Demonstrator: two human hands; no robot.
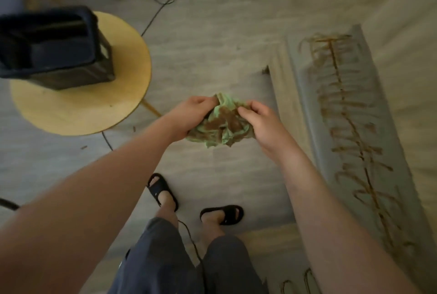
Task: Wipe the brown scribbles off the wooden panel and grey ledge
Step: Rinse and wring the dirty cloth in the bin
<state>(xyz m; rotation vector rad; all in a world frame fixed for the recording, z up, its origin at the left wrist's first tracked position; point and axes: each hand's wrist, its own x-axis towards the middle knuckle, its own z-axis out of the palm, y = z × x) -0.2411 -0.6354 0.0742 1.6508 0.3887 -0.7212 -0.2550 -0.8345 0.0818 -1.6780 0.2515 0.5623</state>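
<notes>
Both arms are stretched out forward and down, bare forearms angling in toward each other so the hands meet out in front, over the floor and above the feet in black slides (222, 214). Between them is a scrunched green cloth (221, 128), already pretty smeared with brown. Left hand (191, 116) has its fingers curled in, gripping the cloth's upper left edge. Right hand (257, 123) is knuckles-up with thumb and fingers pinching the upper right bit, so the cloth hangs bunched between the two. It's not touching anything else. The grey ledge (305, 95) runs along the right side, just beside the right forearm, and it's covered top to bottom in brown scribbles (347, 114). A few more brown loops (298, 282) show at the bottom edge on a pale wooden panel (267, 237). Off to the left there's a little round desk (127, 95) with a dark bin (56, 50) sitting on it, well apart from the hands.
</notes>
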